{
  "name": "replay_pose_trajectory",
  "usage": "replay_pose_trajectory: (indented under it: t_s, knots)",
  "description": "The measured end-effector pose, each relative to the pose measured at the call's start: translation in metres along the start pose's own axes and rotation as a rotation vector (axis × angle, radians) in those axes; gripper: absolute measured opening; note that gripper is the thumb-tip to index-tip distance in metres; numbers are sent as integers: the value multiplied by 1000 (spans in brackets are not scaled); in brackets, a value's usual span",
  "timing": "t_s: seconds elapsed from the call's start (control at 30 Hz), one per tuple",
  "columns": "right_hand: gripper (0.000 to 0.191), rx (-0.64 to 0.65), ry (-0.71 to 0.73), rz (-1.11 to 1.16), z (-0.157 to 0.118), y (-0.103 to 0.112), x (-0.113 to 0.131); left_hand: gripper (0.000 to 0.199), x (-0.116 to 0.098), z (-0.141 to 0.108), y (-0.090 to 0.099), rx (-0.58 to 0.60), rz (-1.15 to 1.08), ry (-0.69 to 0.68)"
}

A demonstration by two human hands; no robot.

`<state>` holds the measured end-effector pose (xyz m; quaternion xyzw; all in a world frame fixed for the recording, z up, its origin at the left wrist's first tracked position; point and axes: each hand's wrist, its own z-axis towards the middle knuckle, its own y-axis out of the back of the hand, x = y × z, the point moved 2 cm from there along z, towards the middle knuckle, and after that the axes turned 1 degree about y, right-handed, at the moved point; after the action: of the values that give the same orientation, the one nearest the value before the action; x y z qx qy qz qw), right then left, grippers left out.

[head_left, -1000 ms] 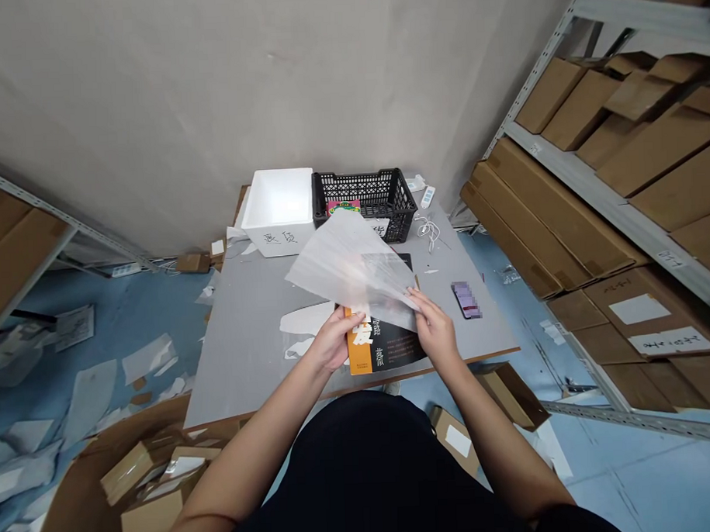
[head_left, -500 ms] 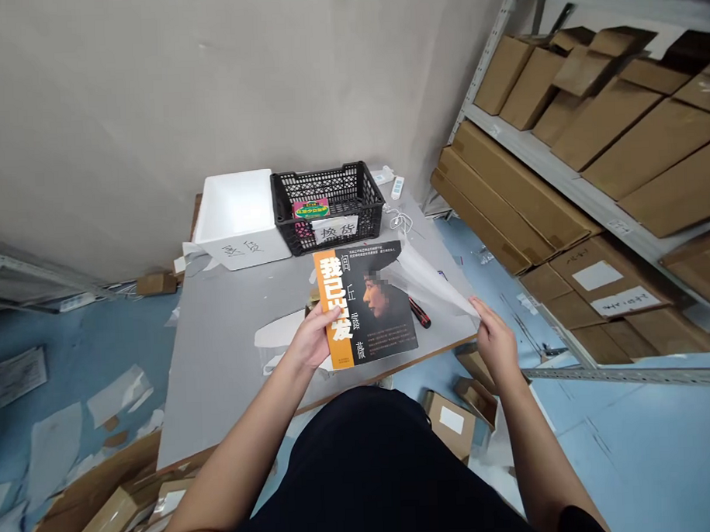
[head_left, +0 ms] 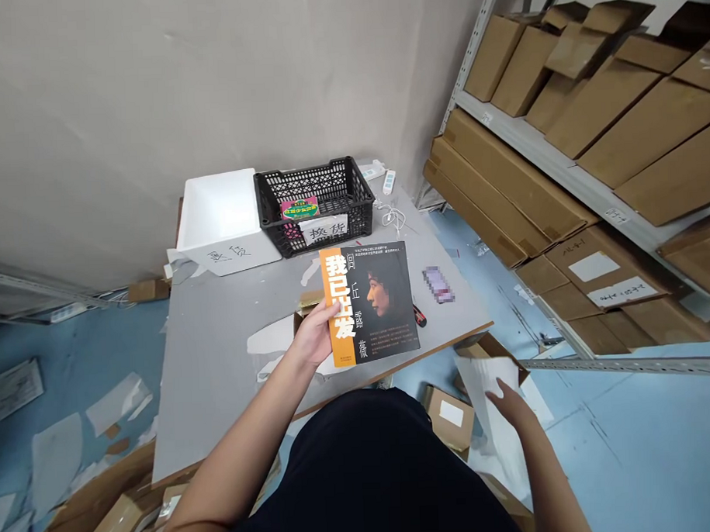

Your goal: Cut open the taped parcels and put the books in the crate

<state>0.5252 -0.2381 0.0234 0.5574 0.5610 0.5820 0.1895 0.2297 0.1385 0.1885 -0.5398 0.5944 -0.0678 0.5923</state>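
Note:
My left hand (head_left: pixel 315 336) grips a paperback book (head_left: pixel 385 300) by its left edge, thumb on the front cover. The cover is black with an orange strip, large white characters and a portrait, and faces up above the table. Low on the right, beyond the table's edge, my right hand (head_left: pixel 511 406) has its fingers apart. A white, thin wrapping sheet (head_left: pixel 492 379) hangs beside and below it, over the boxes on the floor. Partly covered by the book, a red and black utility knife (head_left: pixel 420 316) lies on the table.
On the grey table (head_left: pixel 212 364) stand a white foam box (head_left: pixel 232 255) and a black crate (head_left: pixel 362 219) holding a pink book (head_left: pixel 299 208). A pixelated object (head_left: pixel 438 285) lies at right. Cartons (head_left: pixel 593 265) fill the shelf; a large box (head_left: pixel 66 509) stands lower left.
The white sheet has come away from the book and dropped right and down with my right hand, whose fingers have parted. My left hand keeps the book nearly in place.

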Motion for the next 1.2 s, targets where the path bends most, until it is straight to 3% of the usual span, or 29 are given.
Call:
replay_pose_trajectory:
  t_s: [0.07,0.13,0.17,0.23,0.3,0.43,0.6,0.77,1.03,1.2]
  knots:
    - [50,26,28,118,9,8,48,42,0,1,1,-10,-15,-2]
    - [55,61,136,524,14,19,112,40,0,1,2,-20,-32,-11]
    - [57,142,198,738,13,25,147,40,0,1,2,-23,-42,-17]
    - [58,431,273,1066,5,32,215,40,-1,1,1,-23,-57,-29]
    - [59,672,282,1204,-3,35,272,40,-3,0,-1,-25,-65,-49]
    - [48,756,320,1284,-5,31,341,46,-9,-3,-3,-45,-62,-34]
    - [41,848,273,1309,1,15,371,55,-20,-6,0,-128,2,-54]
    - [40,821,309,1352,4,13,384,48,-31,-14,2,-197,130,-259]
    - [43,812,338,1328,16,18,396,52,-6,-16,8,-346,170,-284]
    - [54,971,288,1311,18,13,403,50,-7,-9,5,-401,124,-395]
